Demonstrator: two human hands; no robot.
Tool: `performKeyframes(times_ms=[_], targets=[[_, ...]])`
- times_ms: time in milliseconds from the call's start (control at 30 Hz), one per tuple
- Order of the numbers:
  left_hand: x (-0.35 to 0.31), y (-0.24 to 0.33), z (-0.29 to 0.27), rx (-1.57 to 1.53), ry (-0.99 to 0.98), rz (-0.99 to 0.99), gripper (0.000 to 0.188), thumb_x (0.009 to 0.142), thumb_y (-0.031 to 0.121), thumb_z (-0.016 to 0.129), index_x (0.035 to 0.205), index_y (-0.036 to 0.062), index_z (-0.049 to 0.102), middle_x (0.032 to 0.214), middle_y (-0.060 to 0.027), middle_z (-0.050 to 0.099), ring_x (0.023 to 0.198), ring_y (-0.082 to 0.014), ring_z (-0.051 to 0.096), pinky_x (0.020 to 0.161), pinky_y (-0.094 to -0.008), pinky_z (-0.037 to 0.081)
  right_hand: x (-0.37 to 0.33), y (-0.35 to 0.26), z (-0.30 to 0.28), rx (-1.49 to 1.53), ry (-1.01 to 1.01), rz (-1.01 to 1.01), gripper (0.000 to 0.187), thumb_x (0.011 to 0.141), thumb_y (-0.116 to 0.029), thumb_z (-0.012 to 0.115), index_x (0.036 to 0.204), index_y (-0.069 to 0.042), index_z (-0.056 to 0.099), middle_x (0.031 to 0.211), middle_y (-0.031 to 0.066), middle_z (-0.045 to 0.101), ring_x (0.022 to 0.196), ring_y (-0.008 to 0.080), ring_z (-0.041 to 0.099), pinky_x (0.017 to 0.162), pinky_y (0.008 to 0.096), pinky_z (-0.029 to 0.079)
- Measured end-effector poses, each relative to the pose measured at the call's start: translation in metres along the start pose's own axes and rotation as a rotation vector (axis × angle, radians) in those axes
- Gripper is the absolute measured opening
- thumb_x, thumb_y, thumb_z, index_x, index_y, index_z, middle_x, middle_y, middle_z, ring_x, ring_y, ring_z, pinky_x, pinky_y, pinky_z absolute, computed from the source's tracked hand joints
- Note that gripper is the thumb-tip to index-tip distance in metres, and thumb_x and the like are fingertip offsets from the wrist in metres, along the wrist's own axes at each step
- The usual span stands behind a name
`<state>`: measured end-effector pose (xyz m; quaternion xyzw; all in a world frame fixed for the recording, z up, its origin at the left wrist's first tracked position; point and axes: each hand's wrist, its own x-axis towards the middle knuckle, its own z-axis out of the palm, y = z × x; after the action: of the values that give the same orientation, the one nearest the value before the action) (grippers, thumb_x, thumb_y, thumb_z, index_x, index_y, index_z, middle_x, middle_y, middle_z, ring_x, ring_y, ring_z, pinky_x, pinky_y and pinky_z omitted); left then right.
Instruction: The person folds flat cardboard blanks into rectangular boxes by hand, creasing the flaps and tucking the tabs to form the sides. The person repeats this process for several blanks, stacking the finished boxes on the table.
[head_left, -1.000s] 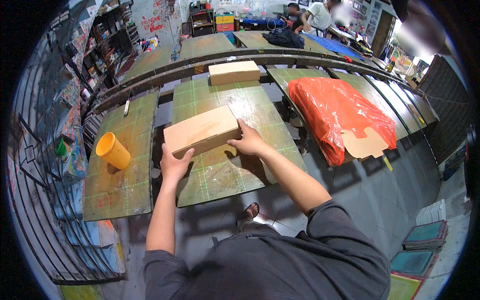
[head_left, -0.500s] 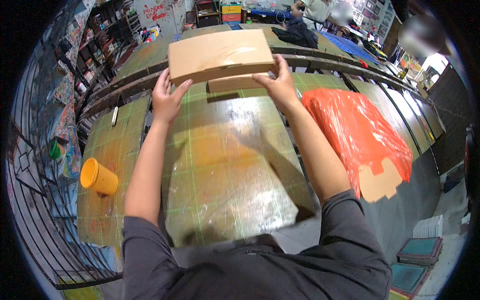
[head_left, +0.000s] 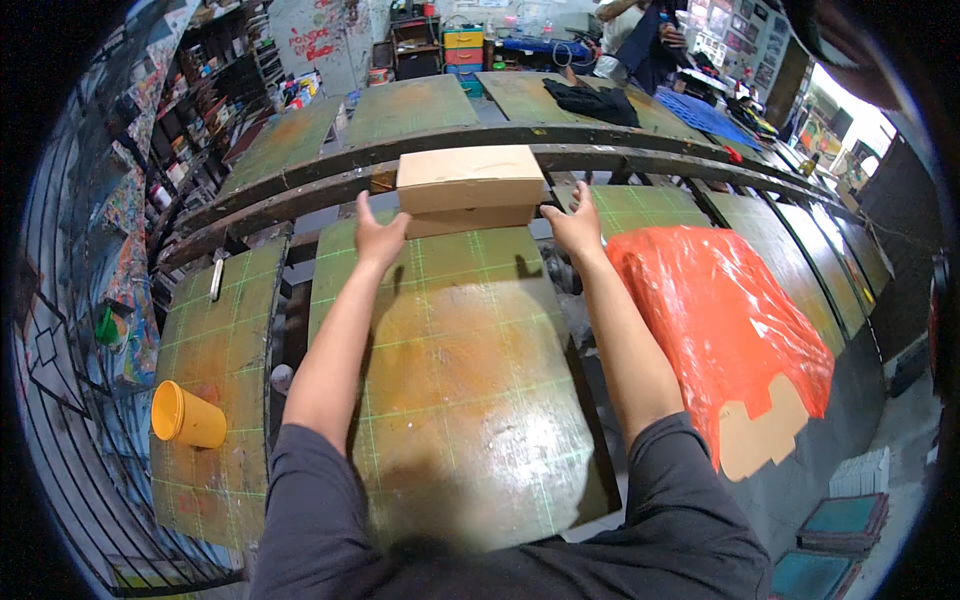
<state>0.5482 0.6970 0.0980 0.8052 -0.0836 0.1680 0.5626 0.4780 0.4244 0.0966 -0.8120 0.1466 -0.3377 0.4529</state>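
Note:
Two brown cardboard boxes are stacked at the far end of the green board (head_left: 450,400) in front of me. The upper box (head_left: 468,168) lies squarely on the lower box (head_left: 470,219), of which only the front side shows. To the left of the stack my left hand (head_left: 379,238) is open, thumb and fingers spread, its thumb close to the box corner. On the other side my right hand (head_left: 577,226) is open too, fingers up and thumb pointing at the lower box. Neither hand grips anything.
At the right, an orange-red plastic bag (head_left: 710,300) holds a flat bulk, with a cut cardboard piece (head_left: 760,435) on its near end. A yellow cup (head_left: 188,415) lies tipped on the left board. Dark rails (head_left: 300,195) run behind the boxes. Another person (head_left: 635,40) stands far back.
The upper box has come down from the air onto the lower box. Both hands have let go of it and opened beside the stack.

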Motion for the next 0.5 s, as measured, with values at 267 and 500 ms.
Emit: performKeyframes(times_ms=[267, 500], targets=[[-0.147, 0.066, -0.068, -0.206, -0.377, -0.049, 0.076, 0.077, 0.017, 0.066, 0.136, 0.0013, 0.021, 0.138, -0.0232, 0.027, 0.126, -0.0316, 0.032, 0.099, -0.0365, 0.033, -0.186, -0.1, -0.114, 0.657, -0.322, -0.095, 0.058, 0.078, -0.002, 0.062, 0.129, -0.001, 0.035, 0.114, 0.0128, 0.052, 0.098, 0.0195, 0.054, 0.084, 0.0305, 0.045], [-0.277, 0.11, -0.124, -0.368, -0.711, -0.015, 0.07, 0.08, 0.011, 0.062, 0.136, 0.001, 0.022, 0.135, -0.0213, 0.032, 0.122, -0.0301, 0.037, 0.098, -0.0368, 0.035, -0.324, -0.047, -0.268, 0.559, -0.086, -0.031, 0.049, 0.078, 0.002, 0.06, 0.124, -0.002, 0.043, 0.106, 0.0119, 0.057, 0.091, 0.0179, 0.058, 0.08, 0.0288, 0.046]])
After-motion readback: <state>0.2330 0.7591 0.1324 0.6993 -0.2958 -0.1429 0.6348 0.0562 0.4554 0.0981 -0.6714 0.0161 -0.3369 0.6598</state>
